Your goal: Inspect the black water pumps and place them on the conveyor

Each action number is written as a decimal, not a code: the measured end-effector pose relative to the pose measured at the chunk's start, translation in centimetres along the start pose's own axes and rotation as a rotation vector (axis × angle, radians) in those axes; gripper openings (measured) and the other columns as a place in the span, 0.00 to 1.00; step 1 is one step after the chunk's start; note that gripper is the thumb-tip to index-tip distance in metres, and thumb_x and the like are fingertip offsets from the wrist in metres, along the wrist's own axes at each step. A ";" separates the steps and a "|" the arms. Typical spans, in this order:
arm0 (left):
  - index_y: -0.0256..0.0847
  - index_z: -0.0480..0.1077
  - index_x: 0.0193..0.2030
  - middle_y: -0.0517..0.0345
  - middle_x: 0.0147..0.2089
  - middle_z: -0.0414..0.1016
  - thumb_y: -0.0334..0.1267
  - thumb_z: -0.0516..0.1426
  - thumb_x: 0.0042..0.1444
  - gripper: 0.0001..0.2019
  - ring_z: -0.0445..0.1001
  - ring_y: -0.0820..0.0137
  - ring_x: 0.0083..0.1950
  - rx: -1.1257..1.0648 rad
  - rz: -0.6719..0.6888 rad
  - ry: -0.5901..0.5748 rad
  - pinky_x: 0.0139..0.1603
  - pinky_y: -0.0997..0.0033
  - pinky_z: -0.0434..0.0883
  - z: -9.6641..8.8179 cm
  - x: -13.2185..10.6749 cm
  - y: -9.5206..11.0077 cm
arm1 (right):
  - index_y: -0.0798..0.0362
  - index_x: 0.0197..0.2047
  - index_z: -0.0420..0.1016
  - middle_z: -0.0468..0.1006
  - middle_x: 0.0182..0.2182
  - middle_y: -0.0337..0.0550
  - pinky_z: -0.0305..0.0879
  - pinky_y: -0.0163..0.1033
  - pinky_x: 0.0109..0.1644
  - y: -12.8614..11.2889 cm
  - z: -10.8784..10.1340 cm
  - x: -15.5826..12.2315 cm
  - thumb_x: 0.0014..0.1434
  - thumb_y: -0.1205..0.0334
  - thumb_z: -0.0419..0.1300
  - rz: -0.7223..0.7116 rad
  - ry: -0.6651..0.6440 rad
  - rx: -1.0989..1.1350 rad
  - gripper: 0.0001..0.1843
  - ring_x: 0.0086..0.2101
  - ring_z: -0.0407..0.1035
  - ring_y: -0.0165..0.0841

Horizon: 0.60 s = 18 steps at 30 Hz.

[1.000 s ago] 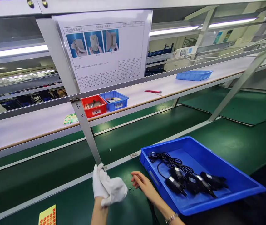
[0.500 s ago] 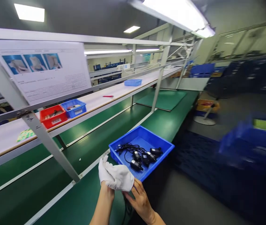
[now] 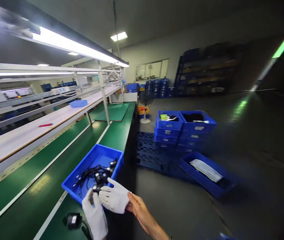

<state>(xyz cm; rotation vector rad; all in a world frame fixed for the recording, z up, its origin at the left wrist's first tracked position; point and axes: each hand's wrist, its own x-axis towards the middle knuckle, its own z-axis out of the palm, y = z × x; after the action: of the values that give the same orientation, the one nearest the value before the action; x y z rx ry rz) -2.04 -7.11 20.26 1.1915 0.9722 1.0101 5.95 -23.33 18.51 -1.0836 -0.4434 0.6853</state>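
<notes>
My left hand (image 3: 95, 216) wears a white glove; its fingers are apart and slightly curved, close beside a second white glove (image 3: 114, 197). That second glove lies spread, fingers pointing left, with its cuff gripped by my bare right hand (image 3: 142, 211). My right thumb presses on the cuff; the other fingers are partly hidden behind or inside it. Just beyond both hands, a blue tray (image 3: 68, 185) holds several black devices (image 3: 98, 178) with black cables (image 3: 89, 172). Another black device (image 3: 73, 220) with a white label rests on the green bench, left of my left hand.
The green bench (image 3: 118, 133) runs away from me, under a white shelf (image 3: 59, 115) with a light blue tray (image 3: 78, 103) and a red pen (image 3: 45, 125). Stacked blue crates (image 3: 168, 125) stand on a pallet (image 3: 148, 150) at right. A fan (image 3: 145, 100) stands behind them.
My view has swung right, bringing the crates and floor into sight. The loose glove has turned so its fingers spread leftward, and my gloved left hand is now lower, beside it.
</notes>
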 end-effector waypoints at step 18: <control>0.51 0.77 0.37 0.49 0.36 0.72 0.57 0.56 0.61 0.15 0.75 0.53 0.47 0.229 0.223 -0.699 0.42 0.58 0.78 13.4 -15.5 -3.5 | 0.55 0.42 0.81 0.84 0.43 0.46 0.74 0.49 0.52 -0.3 -11.1 -4.3 0.62 0.47 0.68 -0.058 0.247 0.290 0.18 0.43 0.78 0.39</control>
<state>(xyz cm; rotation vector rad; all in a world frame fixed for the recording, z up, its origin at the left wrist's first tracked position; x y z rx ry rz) 7.05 -25.79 19.26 1.7157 0.4078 0.5749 10.04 -33.60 14.23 -0.8628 -0.1557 0.5366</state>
